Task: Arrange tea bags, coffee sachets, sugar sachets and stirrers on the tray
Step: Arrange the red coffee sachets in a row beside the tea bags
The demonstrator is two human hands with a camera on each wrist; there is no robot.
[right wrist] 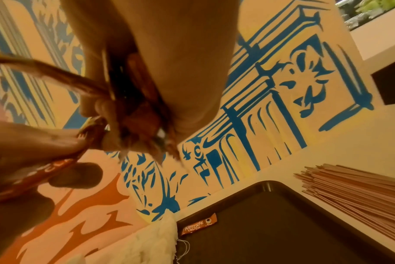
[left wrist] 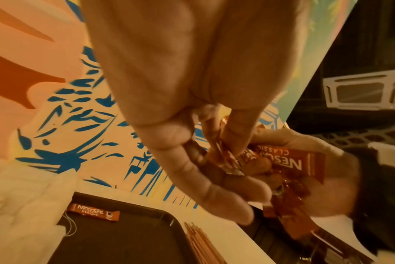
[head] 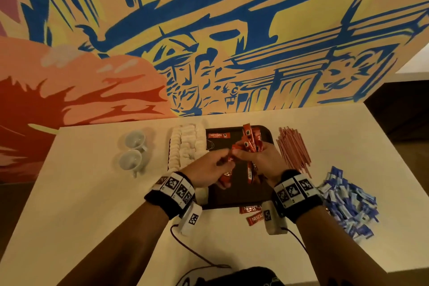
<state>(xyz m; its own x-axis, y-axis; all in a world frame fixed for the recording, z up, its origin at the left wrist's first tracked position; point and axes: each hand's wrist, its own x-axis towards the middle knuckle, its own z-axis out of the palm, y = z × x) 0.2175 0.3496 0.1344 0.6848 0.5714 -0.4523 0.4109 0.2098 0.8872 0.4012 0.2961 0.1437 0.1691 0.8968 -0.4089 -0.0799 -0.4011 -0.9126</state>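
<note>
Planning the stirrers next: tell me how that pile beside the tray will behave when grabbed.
The stirrers look thin, straight and stiff, so probably light. Lying loose and fanned on the table, they would likely splay or slip from a grip.

Head overhead; wrists close, sharing tray point(head: 232, 199).
</note>
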